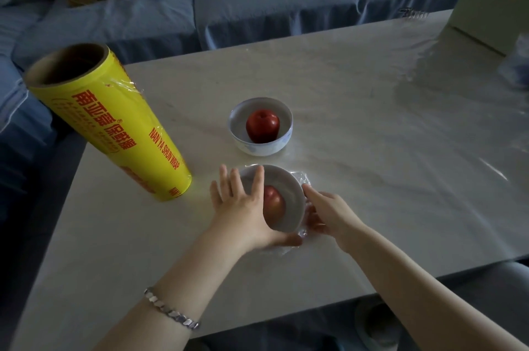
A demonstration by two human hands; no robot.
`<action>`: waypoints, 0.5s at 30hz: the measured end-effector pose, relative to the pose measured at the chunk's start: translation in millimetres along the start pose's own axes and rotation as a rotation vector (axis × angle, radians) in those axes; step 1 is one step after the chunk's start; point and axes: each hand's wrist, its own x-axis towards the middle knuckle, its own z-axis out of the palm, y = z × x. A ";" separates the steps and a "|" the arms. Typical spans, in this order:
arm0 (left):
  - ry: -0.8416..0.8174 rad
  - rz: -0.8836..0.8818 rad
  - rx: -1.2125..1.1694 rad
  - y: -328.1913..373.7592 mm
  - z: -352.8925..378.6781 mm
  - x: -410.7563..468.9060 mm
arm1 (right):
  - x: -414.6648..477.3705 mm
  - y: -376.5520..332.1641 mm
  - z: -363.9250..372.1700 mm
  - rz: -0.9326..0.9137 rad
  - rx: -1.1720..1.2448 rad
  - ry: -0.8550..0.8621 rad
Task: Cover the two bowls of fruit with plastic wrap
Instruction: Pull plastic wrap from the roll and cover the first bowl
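Two white bowls stand on the pale table. The far bowl (pixel 261 137) holds a red apple (pixel 262 125) and has no wrap over it. The near bowl (pixel 289 201) is tilted toward me, a red apple (pixel 274 203) showing under clear plastic wrap (pixel 302 178) bunched at its right and lower edges. My left hand (pixel 243 207) lies flat against the bowl's left side with fingers straight. My right hand (pixel 326 213) presses the wrap at the bowl's right side, its fingertips hidden behind the wrap. A tall yellow roll of plastic wrap (pixel 114 121) stands to the left.
The table (pixel 372 135) has its near edge just below my forearms. A blue sofa (pixel 257 6) with cushions runs along the far side. A pale box-like object (pixel 492 6) sits at the table's far right corner.
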 end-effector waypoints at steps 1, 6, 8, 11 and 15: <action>0.003 0.061 0.015 -2.2 -0.9 3.4 | 0.2 -1.4 0.9 -0.015 0.023 0.003; -0.028 0.215 0.101 -5.6 -2.4 17.0 | -0.1 -7.2 1.4 -0.150 0.105 0.153; -0.018 0.194 0.109 -4.0 -2.6 18.3 | -6.9 -15.3 3.2 -0.233 0.190 0.215; -0.052 0.159 0.097 -2.0 -4.1 19.7 | -10.5 -23.8 8.9 -0.392 0.157 0.255; -0.052 0.153 0.084 -1.0 -5.9 20.3 | -1.6 -18.6 4.0 -0.479 0.060 0.354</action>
